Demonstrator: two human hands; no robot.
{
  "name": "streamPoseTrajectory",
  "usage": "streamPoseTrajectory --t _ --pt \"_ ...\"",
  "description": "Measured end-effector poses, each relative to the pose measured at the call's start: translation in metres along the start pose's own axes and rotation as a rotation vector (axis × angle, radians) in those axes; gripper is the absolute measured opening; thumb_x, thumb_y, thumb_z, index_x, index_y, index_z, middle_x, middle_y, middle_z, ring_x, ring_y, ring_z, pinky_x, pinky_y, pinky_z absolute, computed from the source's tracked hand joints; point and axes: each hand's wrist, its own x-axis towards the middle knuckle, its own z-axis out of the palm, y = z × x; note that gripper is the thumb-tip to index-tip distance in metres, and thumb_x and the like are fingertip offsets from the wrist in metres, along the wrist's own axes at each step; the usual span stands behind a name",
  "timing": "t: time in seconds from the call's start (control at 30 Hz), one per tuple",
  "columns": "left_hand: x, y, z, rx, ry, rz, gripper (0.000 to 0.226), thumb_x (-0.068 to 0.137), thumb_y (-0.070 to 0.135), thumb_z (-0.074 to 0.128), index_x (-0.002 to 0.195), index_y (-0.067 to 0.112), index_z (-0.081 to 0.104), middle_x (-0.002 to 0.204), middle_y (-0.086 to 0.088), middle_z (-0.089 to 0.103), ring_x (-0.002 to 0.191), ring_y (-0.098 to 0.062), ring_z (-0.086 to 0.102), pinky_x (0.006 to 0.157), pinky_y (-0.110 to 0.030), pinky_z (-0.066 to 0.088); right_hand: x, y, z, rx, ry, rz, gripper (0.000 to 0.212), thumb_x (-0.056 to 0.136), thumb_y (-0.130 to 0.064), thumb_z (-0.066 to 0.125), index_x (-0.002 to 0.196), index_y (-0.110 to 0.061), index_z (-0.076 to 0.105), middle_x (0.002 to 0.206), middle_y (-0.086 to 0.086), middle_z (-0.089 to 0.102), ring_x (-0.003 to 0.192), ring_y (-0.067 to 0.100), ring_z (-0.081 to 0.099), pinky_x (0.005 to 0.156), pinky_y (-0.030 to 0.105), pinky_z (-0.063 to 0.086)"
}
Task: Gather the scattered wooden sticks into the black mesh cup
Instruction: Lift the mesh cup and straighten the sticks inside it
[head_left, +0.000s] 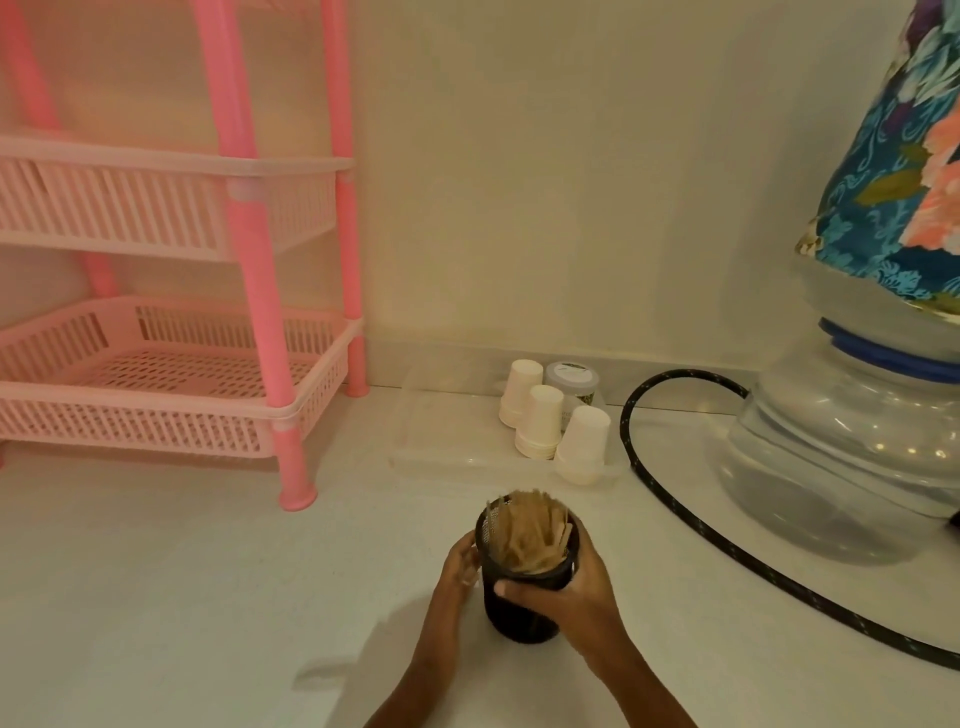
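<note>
- The black mesh cup (519, 621) is stood upright on the white bench (182, 597), near the front edge of the view, and is clasped from both sides.
- The right hand (569, 597) is wrapped round the cup's right side, with the thumb laid across the front.
- The left hand (460, 566) is curled against the cup's left side. This two-sided grip is probably meant to steady the cup or shift it.
- The wooden sticks (530, 535) are packed inside the cup with their ends poking above the rim. No loose sticks are seen on the bench, so the gathering is judged done or nearly done.
- The stick bundle is blurred and no count can be made.
- The left fingertips are hidden behind the cup.
- Behind, paper cups (540, 421) are turned upside down in a clear tray (441, 441), whose edges are faint.
- A pink rack (249, 270) and a water bottle (857, 441) are cut off by the frame. A black cord (675, 514) is run out of view.
</note>
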Motion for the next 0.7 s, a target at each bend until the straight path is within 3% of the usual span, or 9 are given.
streamPoseTrajectory --t 0.1,0.2,0.27,0.33,0.37,0.43,0.5,0.57,0.7 --pt "0.000 0.000 0.002 0.026 -0.023 0.018 0.036 0.078 0.037 0.037 0.112 0.030 0.042 0.129 -0.004 0.049 0.116 -0.016 0.049 0.107 -0.034 0.035 0.000 0.000 0.002 0.048 0.033 0.013 0.089 0.036 -0.025 0.092 0.111 -0.035 0.046 0.113 -0.014 0.056 0.105 0.005 0.054 0.075 0.011 0.047" --pt "-0.001 -0.004 0.002 -0.002 0.014 0.053 0.025 0.085 0.029 0.045 0.110 0.030 0.048 0.129 -0.001 0.051 0.113 -0.009 0.051 0.098 -0.023 0.042 -0.002 0.001 0.008 -0.001 -0.021 -0.009 0.093 0.042 -0.015 0.091 0.121 -0.026 0.044 0.118 -0.008 0.057 0.112 0.012 0.054 0.079 0.012 0.046" --pt "-0.002 -0.002 0.002 -0.025 -0.010 0.046 0.027 0.083 0.041 0.049 0.108 0.029 0.048 0.134 -0.007 0.049 0.114 -0.014 0.050 0.099 -0.026 0.039 -0.001 -0.006 0.006 -0.002 0.011 -0.031 0.090 0.043 -0.018 0.091 0.119 -0.028 0.045 0.116 -0.011 0.058 0.110 0.006 0.055 0.077 0.011 0.048" --pt "-0.001 0.003 0.001 -0.022 -0.042 0.041 0.079 0.053 0.080 0.053 0.111 0.027 0.045 0.129 0.001 0.049 0.114 -0.013 0.047 0.101 -0.027 0.032 0.005 -0.013 0.001 0.014 0.090 -0.080 0.092 0.040 -0.025 0.090 0.120 -0.030 0.044 0.114 -0.016 0.057 0.106 -0.002 0.055 0.074 0.007 0.050" --pt "0.000 0.002 0.001 -0.027 -0.034 0.045 0.105 0.032 0.091 0.051 0.114 0.025 0.042 0.122 0.006 0.049 0.112 -0.012 0.046 0.100 -0.025 0.032 0.009 -0.016 0.000 0.016 0.096 -0.096 0.092 0.042 -0.025 0.090 0.121 -0.030 0.043 0.114 -0.016 0.056 0.106 -0.001 0.055 0.074 0.006 0.050" --pt "0.001 0.001 0.002 -0.068 -0.023 0.033 0.125 0.018 0.094 0.051 0.119 0.021 0.038 0.116 0.004 0.050 0.110 -0.013 0.047 0.092 -0.014 0.040 0.010 -0.017 0.003 0.003 0.046 -0.068 0.093 0.047 -0.021 0.090 0.126 -0.027 0.040 0.118 -0.011 0.054 0.109 0.005 0.053 0.078 0.010 0.047" --pt "0.002 0.004 0.003 -0.091 -0.031 0.040 0.125 0.018 0.093 0.053 0.118 0.019 0.038 0.118 -0.002 0.050 0.109 -0.017 0.049 0.078 -0.003 0.046 0.009 -0.010 0.007 -0.015 0.028 -0.021 0.092 0.048 -0.023 0.090 0.126 -0.027 0.041 0.119 -0.010 0.055 0.110 0.009 0.053 0.081 0.011 0.044" --pt "0.003 0.007 0.003 -0.089 -0.036 0.019 0.125 0.023 0.087 0.058 0.121 0.012 0.039 0.120 -0.005 0.052 0.106 -0.019 0.050 0.074 -0.004 0.049 0.007 -0.004 0.008 -0.007 0.031 0.015 0.082 0.044 -0.028 0.087 0.114 -0.036 0.045 0.112 -0.015 0.057 0.105 0.003 0.055 0.071 0.005 0.047" --pt "0.002 0.010 0.002 -0.012 -0.073 -0.003 0.091 0.054 0.072 0.053 0.122 0.014 0.037 0.133 -0.006 0.047 0.112 -0.016 0.046 0.085 -0.007 0.042 0.012 0.000 0.006 0.001 0.064 0.022 0.077 0.048 -0.021 0.090 0.107 -0.038 0.043 0.110 -0.019 0.054 0.100 0.001 0.054 0.071 0.006 0.045"
